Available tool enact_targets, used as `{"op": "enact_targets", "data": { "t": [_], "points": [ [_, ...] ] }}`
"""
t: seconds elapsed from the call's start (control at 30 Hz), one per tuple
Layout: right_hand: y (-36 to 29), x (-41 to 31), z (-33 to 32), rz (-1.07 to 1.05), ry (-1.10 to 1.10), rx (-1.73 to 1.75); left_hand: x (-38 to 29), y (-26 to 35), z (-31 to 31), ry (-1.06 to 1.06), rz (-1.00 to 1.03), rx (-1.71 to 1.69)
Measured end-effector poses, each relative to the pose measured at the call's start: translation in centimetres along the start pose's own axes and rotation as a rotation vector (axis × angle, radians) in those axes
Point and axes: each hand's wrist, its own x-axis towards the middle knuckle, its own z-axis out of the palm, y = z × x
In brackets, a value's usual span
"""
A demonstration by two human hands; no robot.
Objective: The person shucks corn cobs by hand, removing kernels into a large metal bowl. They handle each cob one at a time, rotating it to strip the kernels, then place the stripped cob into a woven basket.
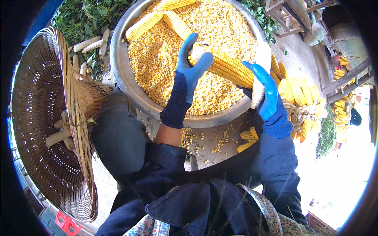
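Note:
A yellow ear of corn spans the space between my two blue-gloved hands, above a wide metal basin. My left hand grips the ear's left end between thumb and fingers; kernels are gone from part of that end. At the ear's right end, my right hand holds a pale bare corn cob against it. Loose corn kernels fill much of the basin. Unshelled ears lie on the kernels at its far left side.
A tilted woven basket with several bare cobs stands at left. More cobs lie by green leafy stalks. Corn ears are heaped at right. Spilled kernels dot the floor. Wooden chair at upper right.

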Motion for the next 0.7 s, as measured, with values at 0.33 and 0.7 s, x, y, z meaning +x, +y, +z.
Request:
{"op": "enact_targets", "data": {
  "t": [0.33,0.7],
  "points": [
    [-1.0,-0.5,1.7,0.085,0.090,0.060,-0.1,0.2,1.2,0.130,0.110,-0.002],
    [-0.4,0.6,3.7,-0.245,0.318,-0.573,1.0,0.3,0.9,0.267,-0.280,0.062]
  ]
}}
